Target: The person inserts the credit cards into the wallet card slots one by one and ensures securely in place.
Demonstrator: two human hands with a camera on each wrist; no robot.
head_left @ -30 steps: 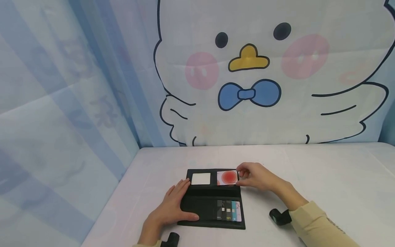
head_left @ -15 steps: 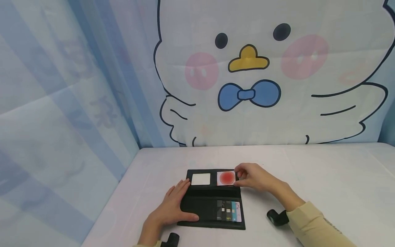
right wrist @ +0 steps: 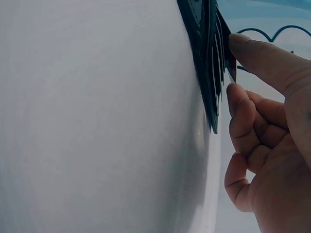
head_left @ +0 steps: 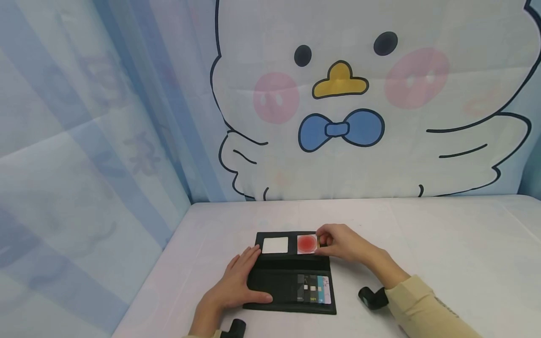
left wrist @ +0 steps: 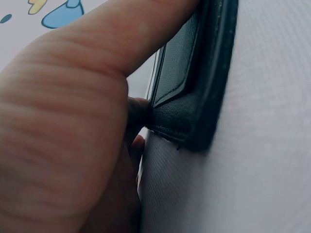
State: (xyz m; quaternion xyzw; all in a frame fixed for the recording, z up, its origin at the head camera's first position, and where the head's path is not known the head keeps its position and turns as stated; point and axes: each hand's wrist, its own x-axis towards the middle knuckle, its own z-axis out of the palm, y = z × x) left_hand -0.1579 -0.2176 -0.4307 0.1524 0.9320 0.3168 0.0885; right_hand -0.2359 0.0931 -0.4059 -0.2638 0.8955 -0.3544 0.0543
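A black wallet (head_left: 287, 263) lies unfolded flat on the table. In its upper right pocket sits a card with a red circle (head_left: 306, 244), partly inside the slot. My right hand (head_left: 344, 241) pinches that card by its right end, thumb on one edge and index finger on the other; in the right wrist view the fingertips (right wrist: 238, 41) touch it. My left hand (head_left: 237, 281) rests with straight fingers along the wallet's left side, thumb on its lower half. Several overlapping cards (head_left: 314, 288) fill the lower right pocket. A white panel (head_left: 275, 244) shows at the upper left.
The wallet stands on a white-covered table (head_left: 444, 244). Behind it hangs a curtain (head_left: 338, 173) with a cartoon bird, and a blue curtain (head_left: 84, 188) closes the left side. A black wrist camera (head_left: 373, 298) sits under the right wrist.
My right hand has moved left with the red-circle card, so less of the card shows outside the pocket. My left hand and the wallet have stayed in place.
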